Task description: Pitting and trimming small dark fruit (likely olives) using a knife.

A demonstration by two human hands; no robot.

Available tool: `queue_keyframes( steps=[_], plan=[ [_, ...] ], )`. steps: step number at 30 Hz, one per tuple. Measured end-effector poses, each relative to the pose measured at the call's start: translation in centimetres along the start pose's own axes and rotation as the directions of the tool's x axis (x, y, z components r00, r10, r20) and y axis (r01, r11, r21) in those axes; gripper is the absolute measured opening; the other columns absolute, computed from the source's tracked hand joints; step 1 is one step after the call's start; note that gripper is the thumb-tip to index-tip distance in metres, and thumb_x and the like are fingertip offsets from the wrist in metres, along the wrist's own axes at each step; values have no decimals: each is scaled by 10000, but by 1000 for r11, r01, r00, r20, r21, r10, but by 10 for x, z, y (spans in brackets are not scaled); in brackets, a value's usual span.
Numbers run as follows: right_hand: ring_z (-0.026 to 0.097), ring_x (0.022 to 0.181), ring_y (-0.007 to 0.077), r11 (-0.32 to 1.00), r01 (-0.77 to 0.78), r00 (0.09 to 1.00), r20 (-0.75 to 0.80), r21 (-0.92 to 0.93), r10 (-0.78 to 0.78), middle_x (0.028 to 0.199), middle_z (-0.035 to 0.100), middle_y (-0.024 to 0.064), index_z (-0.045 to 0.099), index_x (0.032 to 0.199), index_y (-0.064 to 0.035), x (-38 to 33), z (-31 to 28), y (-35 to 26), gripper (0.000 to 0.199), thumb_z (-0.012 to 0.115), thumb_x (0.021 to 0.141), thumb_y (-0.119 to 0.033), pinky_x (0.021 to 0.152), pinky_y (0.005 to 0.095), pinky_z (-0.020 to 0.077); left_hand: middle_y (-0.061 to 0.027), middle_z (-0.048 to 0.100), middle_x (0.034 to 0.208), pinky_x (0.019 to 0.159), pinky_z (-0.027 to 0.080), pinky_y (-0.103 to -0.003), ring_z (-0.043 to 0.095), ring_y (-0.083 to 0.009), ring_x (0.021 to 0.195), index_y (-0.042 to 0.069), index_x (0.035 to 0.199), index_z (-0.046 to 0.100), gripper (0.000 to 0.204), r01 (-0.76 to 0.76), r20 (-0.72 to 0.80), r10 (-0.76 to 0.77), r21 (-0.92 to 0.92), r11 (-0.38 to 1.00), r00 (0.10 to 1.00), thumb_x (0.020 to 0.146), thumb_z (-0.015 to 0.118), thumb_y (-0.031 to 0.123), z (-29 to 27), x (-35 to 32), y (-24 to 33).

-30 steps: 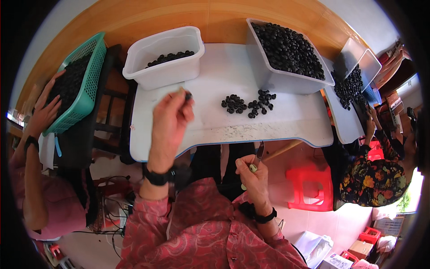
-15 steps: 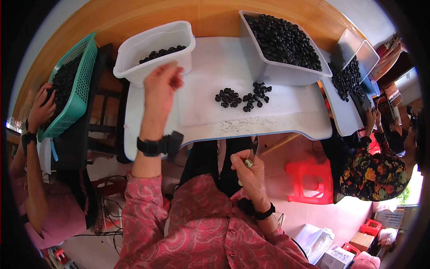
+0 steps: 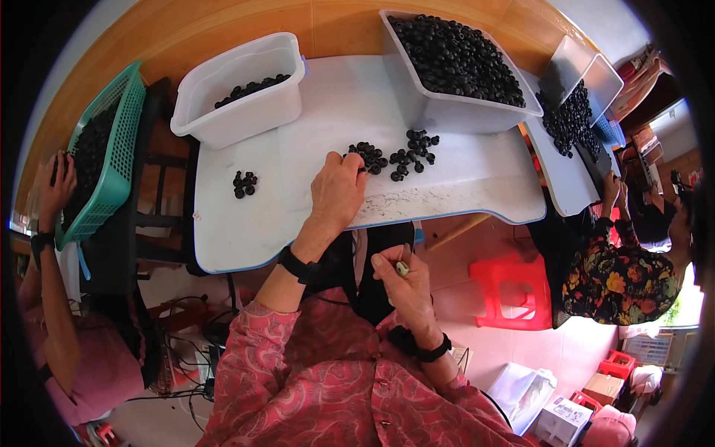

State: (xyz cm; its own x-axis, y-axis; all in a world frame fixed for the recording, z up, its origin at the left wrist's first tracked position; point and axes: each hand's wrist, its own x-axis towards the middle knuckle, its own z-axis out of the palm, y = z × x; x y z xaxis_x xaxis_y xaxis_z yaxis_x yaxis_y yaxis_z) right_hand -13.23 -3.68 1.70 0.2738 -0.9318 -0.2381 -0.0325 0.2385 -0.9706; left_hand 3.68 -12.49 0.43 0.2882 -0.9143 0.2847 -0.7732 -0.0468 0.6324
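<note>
My left hand (image 3: 333, 195) reaches over the white table, its fingertips closed on a small round black part (image 3: 363, 170) at the edge of a loose pile (image 3: 369, 154). A second cluster of black parts (image 3: 414, 155) lies just right of it. Above my lap, at the table's near edge, my right hand (image 3: 409, 290) is closed around a small knife with a pale green handle (image 3: 402, 268); its thin blade points up and is hard to make out. A few more black parts (image 3: 244, 184) lie on the left of the table.
A white tub (image 3: 223, 130) with some black parts stands back left; a fuller clear tub (image 3: 477, 118) stands back right. Co-workers sit on both sides, the left one at a green basket (image 3: 126, 164). A red stool (image 3: 510, 290) is on the floor to the right.
My left hand has moved from beside the white tub down and right to the black pile. The small group on the left of the table now shows. My right hand keeps the knife.
</note>
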Motion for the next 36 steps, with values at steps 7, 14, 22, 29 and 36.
queue_keyframes(
  steps=[7, 14, 22, 29, 36],
  plan=[
    [489, 594, 34, 999, -17, 1000, 14, -37, 18, 651, 541, -24, 574, 854, -16, 2, 1, -1, 123, 620, 902, -119, 540, 200, 410, -125, 536, 878, 666, 470, -412, 571, -329, 747, 51, 933, 563, 179, -245, -87, 249, 55, 968, 965, 798, 663, 114, 5, -4, -7],
    [382, 517, -3, 996, 77, 994, -74, 38, -74, 703, 557, -43, 604, 927, -45, 4, -1, 4, 137, 618, 914, -181, 451, 174, 279, -116, 609, 888, 679, 531, -305, 637, -207, 775, -14, 1003, 564, 182, 162, 211, 2, -756, 634, 977, 836, 631, 7, -23, -32, 10],
    [557, 754, 60, 974, 124, 989, -99, 191, -107, 867, 634, 19, 601, 1031, 17, 7, 1, -18, 171, 606, 922, -114, 696, 201, 453, -112, 647, 941, 790, 563, -296, 655, -172, 841, -50, 1089, 581, 204, 457, 457, -22, -890, 0, 889, 892, 591, 3, -31, -78, 21],
    [599, 820, 82, 977, 100, 993, -76, 188, -87, 883, 650, 43, 606, 986, 24, 5, -5, -22, 120, 614, 904, -63, 754, 215, 476, -94, 659, 942, 790, 558, -281, 656, -160, 841, -27, 1089, 609, 191, 436, 436, -5, -899, 48, 900, 909, 572, 25, -25, -90, 20],
    [520, 748, 44, 976, 109, 992, -89, 186, -94, 805, 614, -8, 622, 912, -2, 3, -10, -13, 68, 622, 899, -68, 679, 200, 435, -82, 665, 920, 689, 566, -261, 658, -141, 793, -13, 1082, 624, 189, 577, 578, -1, -815, -53, 816, 903, 588, 37, -26, -96, 20]
  ],
)
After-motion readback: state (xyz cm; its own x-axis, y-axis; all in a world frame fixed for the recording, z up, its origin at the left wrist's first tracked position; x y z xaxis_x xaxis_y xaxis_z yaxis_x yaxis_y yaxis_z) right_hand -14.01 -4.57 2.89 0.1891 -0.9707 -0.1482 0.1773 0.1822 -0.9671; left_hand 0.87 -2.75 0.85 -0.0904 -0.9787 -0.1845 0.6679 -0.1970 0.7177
